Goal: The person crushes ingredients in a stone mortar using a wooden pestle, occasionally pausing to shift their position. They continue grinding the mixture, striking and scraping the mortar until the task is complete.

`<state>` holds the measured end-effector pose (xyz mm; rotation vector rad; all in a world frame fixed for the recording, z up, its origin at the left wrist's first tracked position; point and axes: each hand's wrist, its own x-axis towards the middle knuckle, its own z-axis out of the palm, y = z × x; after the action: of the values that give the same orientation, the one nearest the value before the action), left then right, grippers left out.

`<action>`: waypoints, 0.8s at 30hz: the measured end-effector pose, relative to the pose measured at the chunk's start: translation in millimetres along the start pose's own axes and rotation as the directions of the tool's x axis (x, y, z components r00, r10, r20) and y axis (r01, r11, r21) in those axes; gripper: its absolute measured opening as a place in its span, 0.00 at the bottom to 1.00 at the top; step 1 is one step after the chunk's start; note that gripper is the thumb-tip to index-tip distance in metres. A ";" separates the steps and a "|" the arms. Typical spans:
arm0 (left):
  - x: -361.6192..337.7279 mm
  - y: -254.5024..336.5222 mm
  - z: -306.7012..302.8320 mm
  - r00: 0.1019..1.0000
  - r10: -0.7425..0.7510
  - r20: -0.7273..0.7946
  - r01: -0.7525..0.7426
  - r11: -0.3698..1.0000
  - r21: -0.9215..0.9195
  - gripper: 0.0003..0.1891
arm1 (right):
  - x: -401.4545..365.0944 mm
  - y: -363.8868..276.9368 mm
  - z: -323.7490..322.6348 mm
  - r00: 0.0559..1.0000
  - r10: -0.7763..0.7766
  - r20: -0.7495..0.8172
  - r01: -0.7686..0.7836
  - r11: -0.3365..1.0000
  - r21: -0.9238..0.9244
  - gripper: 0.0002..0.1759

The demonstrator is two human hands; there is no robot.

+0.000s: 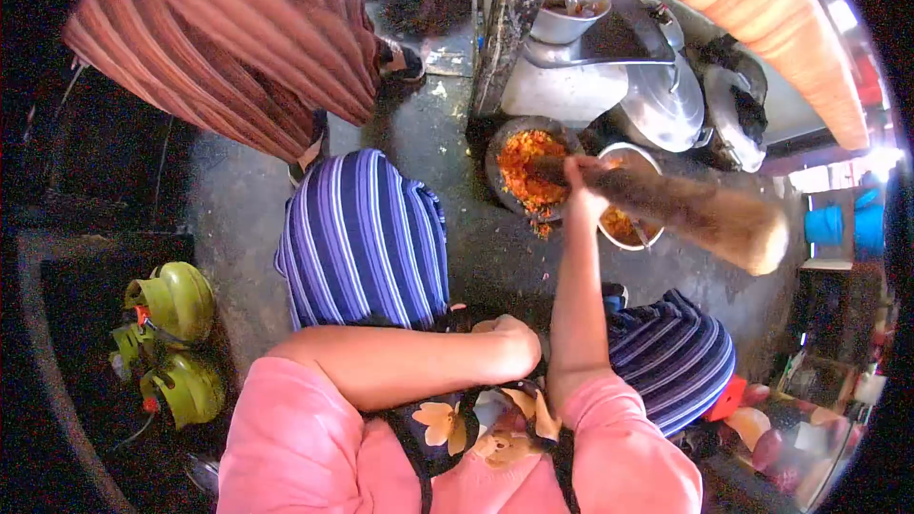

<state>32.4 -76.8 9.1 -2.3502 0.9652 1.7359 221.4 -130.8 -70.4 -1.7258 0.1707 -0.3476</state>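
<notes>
My right hand (585, 185) is closed around a long wooden pestle (700, 209), held at a slant and smeared by motion at its thick pale end. The narrow end reaches into a dark stone mortar (497, 181) holding coarse orange-red crushed paste (529, 167). Some paste has spilled at the rim nearest me. Right beside the mortar, partly behind the pestle, stands a pale bowl (657, 158) with more orange-red food and a utensil handle in it. My left arm lies bent across my lap; the left hand (514, 341) is tucked in there, its fingers hidden.
Metal pots (666, 105) and a basin (571, 24) stand beyond the mortar, by a dark post (509, 33). Green gas cylinders (181, 305) are at left. A person in a brown pleated skirt (238, 29) stands at upper left. Blue containers (824, 226) sit far right.
</notes>
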 end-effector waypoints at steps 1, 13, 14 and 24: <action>9.3 0.7 16.8 0.995 0.050 -0.088 -0.049 0.999 0.021 0.12 | 0.2 -20.0 -5.4 0.992 -0.127 0.011 0.126 0.989 0.080 0.13; 36.2 0.2 24.3 0.996 0.072 -0.053 -0.069 0.996 0.064 0.10 | 3.8 30.0 -1.4 1.000 0.005 -0.030 0.010 0.876 0.482 0.21; 6.1 -3.3 15.7 0.981 0.126 -0.147 -0.127 0.992 0.005 0.11 | -0.8 14.9 -3.0 0.998 0.063 0.001 -0.051 0.789 0.612 0.26; 57.7 -8.6 31.3 0.993 0.112 -0.049 -0.110 0.993 0.038 0.11 | 32.7 -90.2 -34.3 0.982 -0.141 -0.124 0.151 0.986 0.075 0.11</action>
<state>20.2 -82.8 -55.6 -2.3729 1.1454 1.6872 233.9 -156.2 27.5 -1.6390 0.1138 -0.5591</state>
